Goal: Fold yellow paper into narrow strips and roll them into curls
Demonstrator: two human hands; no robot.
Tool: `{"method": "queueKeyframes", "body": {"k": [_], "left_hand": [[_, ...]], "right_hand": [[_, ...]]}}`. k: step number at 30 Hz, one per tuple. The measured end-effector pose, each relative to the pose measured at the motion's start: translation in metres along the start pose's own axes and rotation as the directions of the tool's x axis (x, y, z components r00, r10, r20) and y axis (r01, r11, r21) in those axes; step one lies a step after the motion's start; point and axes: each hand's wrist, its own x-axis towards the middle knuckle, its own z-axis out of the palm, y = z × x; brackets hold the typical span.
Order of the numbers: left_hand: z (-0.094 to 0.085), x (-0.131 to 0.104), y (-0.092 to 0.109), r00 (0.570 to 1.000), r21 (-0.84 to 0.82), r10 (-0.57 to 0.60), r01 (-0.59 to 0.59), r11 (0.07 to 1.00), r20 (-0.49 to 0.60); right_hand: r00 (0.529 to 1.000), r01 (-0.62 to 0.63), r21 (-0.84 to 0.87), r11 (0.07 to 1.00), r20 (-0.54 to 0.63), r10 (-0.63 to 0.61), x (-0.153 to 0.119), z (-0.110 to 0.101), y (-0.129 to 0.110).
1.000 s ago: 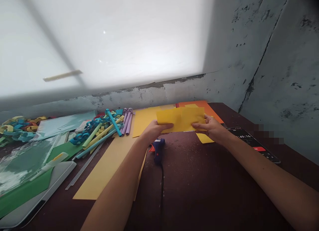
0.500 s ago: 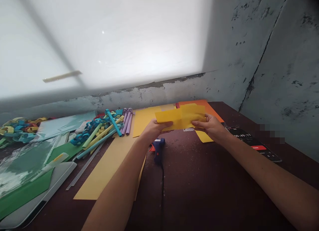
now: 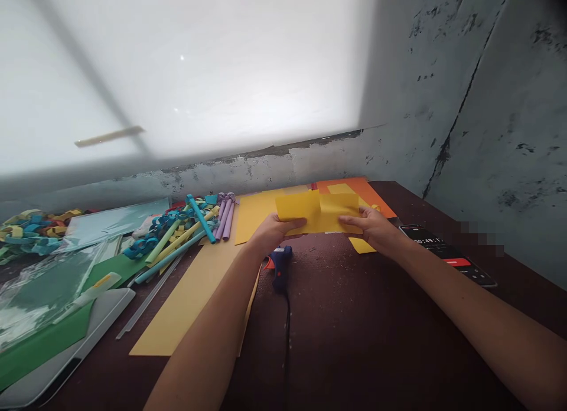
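Observation:
A yellow piece of paper (image 3: pixel 316 211) with a line down its middle is held up above the far part of the table. My left hand (image 3: pixel 275 229) pinches its left end, thumb on the near face. At the other end my right hand (image 3: pixel 367 223) grips it the same way, with the fingers partly hidden behind. Below and near my left hand lies a dark blue glue gun (image 3: pixel 280 268), its cord running toward me. Under my right hand, part of another yellow paper piece (image 3: pixel 362 245) shows on the table.
Long pale-yellow sheets (image 3: pixel 177 316) lie left of the glue gun. Rolled paper tubes (image 3: pixel 206 219), curled paper strips (image 3: pixel 33 231) and a clear plastic pack (image 3: pixel 48 281) crowd the left. An orange sheet (image 3: pixel 372 198) lies at the back, a phone (image 3: pixel 447 254) at the right.
The right half of the yellow paper has dropped slightly, level with the left half, and the right hand has shifted slightly left. Both hands keep their hold.

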Motion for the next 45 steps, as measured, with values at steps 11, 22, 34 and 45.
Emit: {"method": "queueKeyframes", "body": {"k": [11,22,34,45], "left_hand": [[0.0,0.0,0.001,0.999,-0.009,0.018,-0.018,1.0,-0.042],[-0.003,0.002,0.004,0.998,-0.11,-0.005,-0.003,0.994,-0.07],[-0.027,0.006,0.013,0.926,-0.192,0.015,-0.094,0.977,-0.377],[-0.044,0.013,0.016,0.784,-0.203,-0.035,-0.118,0.972,-0.62]], "right_hand": [[0.995,0.1,0.007,0.995,-0.004,-0.1,0.002,0.0,0.001],[0.993,0.099,-0.012,0.995,-0.063,-0.1,0.0,0.003,-0.001],[0.967,-0.004,-0.137,0.991,-0.254,-0.031,0.011,-0.027,-0.014],[0.95,-0.22,-0.66,0.718,-0.312,0.004,0.018,-0.074,-0.003]]}}
